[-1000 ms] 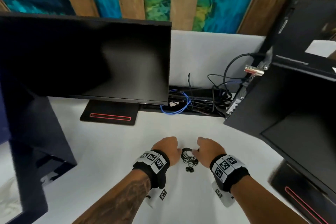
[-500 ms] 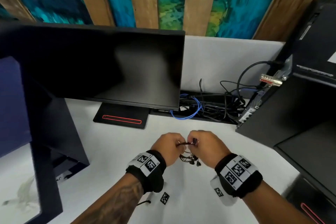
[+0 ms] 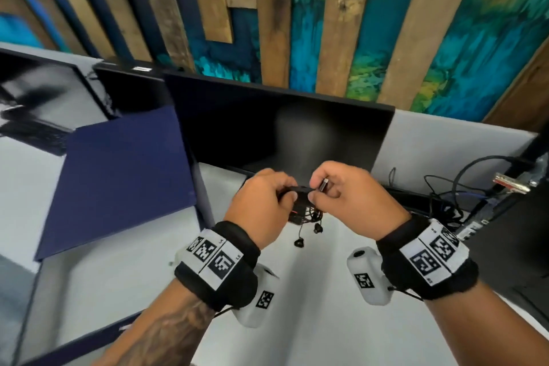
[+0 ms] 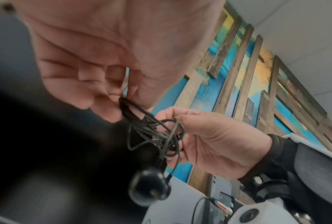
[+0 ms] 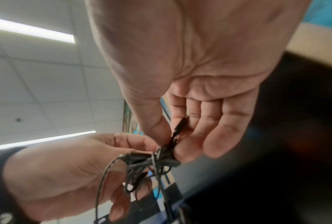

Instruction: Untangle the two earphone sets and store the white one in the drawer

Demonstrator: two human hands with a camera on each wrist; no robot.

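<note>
A tangle of black earphone cable [image 3: 306, 212] hangs between my two hands, above the white desk [image 3: 312, 291]. My left hand [image 3: 289, 194] pinches the bunched cable [image 4: 126, 106] between thumb and fingers. My right hand [image 3: 315, 194] pinches the black plug end [image 5: 180, 127], whose metal tip [image 3: 323, 186] sticks out above the fingers. Two black earbuds [image 3: 298, 243] dangle under the tangle, one of them close to the left wrist camera [image 4: 149, 186]. In these views I make out only black cable, no white set.
A dark monitor [image 3: 267, 128] stands right behind my hands. A blue partition panel [image 3: 124, 175] is at the left. Loose cables [image 3: 445, 205] and a black computer case [image 3: 520, 232] crowd the back right of the desk.
Both hands have lifted the black tangle off the desk and up in front of the monitor, and have drawn closer together. The head view has swung up and to the left.
</note>
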